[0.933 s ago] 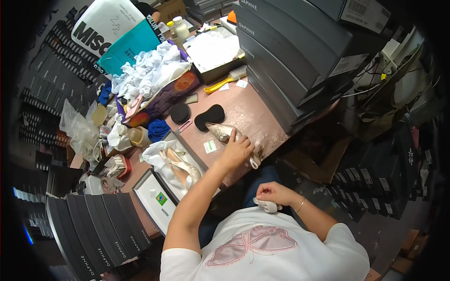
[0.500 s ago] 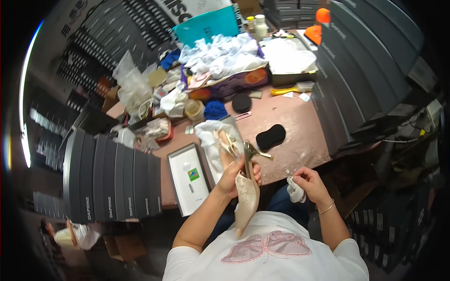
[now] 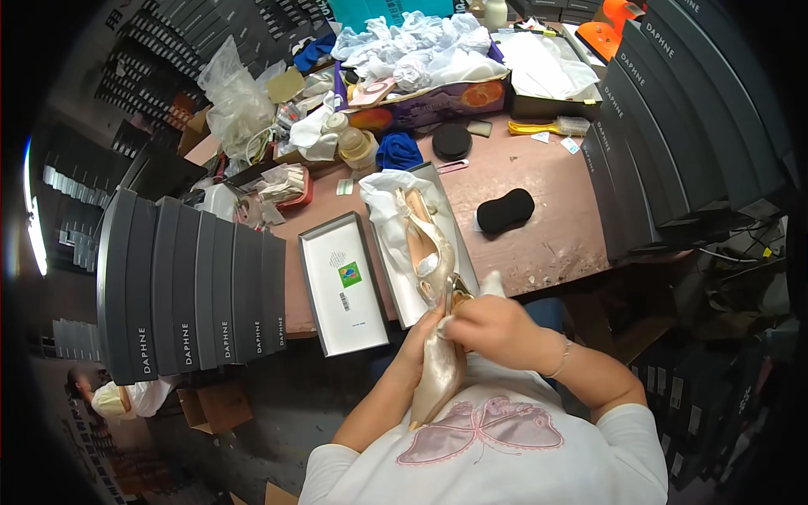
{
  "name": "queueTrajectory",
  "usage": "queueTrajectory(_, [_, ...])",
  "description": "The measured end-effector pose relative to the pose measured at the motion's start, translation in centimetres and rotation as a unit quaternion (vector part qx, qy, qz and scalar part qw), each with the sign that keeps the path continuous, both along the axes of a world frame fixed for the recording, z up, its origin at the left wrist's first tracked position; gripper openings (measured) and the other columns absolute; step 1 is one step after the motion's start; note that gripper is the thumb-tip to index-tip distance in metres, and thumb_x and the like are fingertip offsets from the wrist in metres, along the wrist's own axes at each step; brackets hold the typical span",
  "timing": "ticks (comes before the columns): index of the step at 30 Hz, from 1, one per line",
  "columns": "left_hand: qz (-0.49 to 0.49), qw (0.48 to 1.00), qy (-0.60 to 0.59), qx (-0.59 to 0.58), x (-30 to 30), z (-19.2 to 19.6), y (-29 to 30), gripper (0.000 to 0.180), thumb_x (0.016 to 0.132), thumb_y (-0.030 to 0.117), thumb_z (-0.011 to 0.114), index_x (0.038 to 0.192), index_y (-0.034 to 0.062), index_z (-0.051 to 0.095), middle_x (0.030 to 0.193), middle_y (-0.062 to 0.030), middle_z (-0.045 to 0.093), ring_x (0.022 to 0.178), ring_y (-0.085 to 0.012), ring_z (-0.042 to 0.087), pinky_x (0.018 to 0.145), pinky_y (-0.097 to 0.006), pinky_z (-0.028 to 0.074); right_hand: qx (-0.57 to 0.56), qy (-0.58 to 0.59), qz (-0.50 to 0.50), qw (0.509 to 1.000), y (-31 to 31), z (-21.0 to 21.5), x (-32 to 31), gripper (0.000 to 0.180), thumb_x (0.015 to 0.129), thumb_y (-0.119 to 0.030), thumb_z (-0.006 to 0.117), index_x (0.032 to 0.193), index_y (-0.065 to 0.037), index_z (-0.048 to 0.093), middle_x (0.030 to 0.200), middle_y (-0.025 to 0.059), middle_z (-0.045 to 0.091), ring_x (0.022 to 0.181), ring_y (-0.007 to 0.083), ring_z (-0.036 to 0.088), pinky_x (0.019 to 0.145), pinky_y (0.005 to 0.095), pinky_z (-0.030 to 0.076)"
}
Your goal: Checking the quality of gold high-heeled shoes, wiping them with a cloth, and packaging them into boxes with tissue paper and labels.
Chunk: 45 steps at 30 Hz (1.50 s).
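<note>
My left hand (image 3: 418, 345) is wrapped round a champagne-coloured high-heeled shoe (image 3: 439, 383), whose toe points down toward my shirt. Against the upper part of this shoe presses my right hand (image 3: 497, 332), closed on a white cloth (image 3: 491, 284) that sticks out above the knuckles. Just beyond the hands, a matching shoe (image 3: 422, 240) lies on white tissue paper (image 3: 380, 195) in an open shoe box (image 3: 455, 231). The box lid (image 3: 324, 307), white inside, rests to its left. My right fingertips are partly hidden behind the hand.
Grey shoe boxes stand in rows at left (image 3: 172, 295) and in a tall stack at right (image 3: 652, 143). On the pink table (image 3: 555, 244) are a black sponge (image 3: 505, 210), a round black tin (image 3: 452, 141), a yellow brush (image 3: 539, 128) and a carton of crumpled tissue (image 3: 438, 105). Another person (image 3: 126, 400) is far left.
My right hand with the white cloth has moved left and up from beside my lap onto the held shoe. The shoe has turned in my left hand. The view has shifted slightly.
</note>
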State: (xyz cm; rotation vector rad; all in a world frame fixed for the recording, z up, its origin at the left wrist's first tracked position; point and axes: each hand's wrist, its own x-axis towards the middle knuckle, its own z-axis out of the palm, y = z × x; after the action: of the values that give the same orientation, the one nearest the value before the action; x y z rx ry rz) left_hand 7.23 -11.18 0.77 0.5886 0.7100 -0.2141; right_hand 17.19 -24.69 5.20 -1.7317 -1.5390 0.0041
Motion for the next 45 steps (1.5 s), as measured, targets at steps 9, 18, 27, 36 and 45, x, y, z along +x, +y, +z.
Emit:
queueTrajectory(9, [-0.062, 0.927, -0.316, -0.194, -2.5, -0.3, 0.1, 0.098, 0.078, 0.056, 0.068, 0.144, 0.0012, 0.021, 0.104, -0.0125, 0.052, 0.071, -0.0171, 0.054, 0.065, -0.032, 0.045, -0.037, 0.272, -0.146, 0.951, -1.5, -1.9, 6.7, 0.013, 0.078, -0.005, 0.067, 0.089, -0.003, 0.061, 0.080, 0.0066, 0.059, 0.069, 0.0162, 0.059, 0.064, 0.0281, 0.049])
queueTrajectory(18, [0.001, 0.862, -0.389, -0.326, -3.0, -2.7, 1.4, 0.078, 0.085, 0.052, 0.061, 0.138, -0.0002, 0.038, 0.090, -0.0115, 0.046, 0.070, -0.0175, 0.048, 0.061, -0.031, 0.045, -0.004, 0.544, -0.154, 0.825, -5.7, -2.7, 3.6, 0.007, 0.083, -0.001, 0.063, 0.090, -0.002, 0.062, 0.081, -0.0014, 0.062, 0.073, 0.0038, 0.055, 0.064, 0.0221, 0.046])
queueTrajectory(27, [0.022, 0.840, -0.377, -0.390, -4.2, -5.3, 0.7, 0.072, 0.088, 0.055, 0.055, 0.131, -0.0021, 0.047, 0.094, -0.0096, 0.047, 0.071, -0.0166, 0.047, 0.064, -0.030, 0.046, -0.014, 0.343, -0.156, 0.926, -2.3, 0.3, 1.8, 0.008, 0.080, -0.006, 0.068, 0.085, -0.001, 0.063, 0.076, 0.0097, 0.060, 0.065, 0.0184, 0.057, 0.060, 0.0290, 0.045])
queueTrajectory(36, [0.049, 0.868, -0.349, -0.349, -4.0, -6.8, -0.2, 0.057, 0.078, 0.054, 0.068, 0.100, 0.0041, 0.051, 0.089, -0.0043, 0.049, 0.073, -0.0138, 0.047, 0.064, -0.027, 0.040, 0.076, 0.145, 0.022, 0.986, 1.0, -1.1, -4.6, 0.019, 0.072, -0.009, 0.068, 0.091, -0.009, 0.063, 0.081, 0.0072, 0.059, 0.071, 0.0224, 0.062, 0.059, 0.0309, 0.052])
queueTrajectory(45, [-0.041, 0.891, -0.368, -0.262, -4.3, -6.3, 0.4, 0.048, 0.075, 0.045, 0.073, 0.100, 0.0089, 0.053, 0.078, -0.0019, 0.047, 0.069, -0.0160, 0.050, 0.060, -0.029, 0.040, 0.069, 0.193, -0.109, 0.973, 1.9, -0.5, -1.7, 0.012, 0.077, 0.000, 0.068, 0.087, -0.001, 0.061, 0.076, 0.0112, 0.057, 0.060, 0.0277, 0.058, 0.055, 0.0321, 0.048])
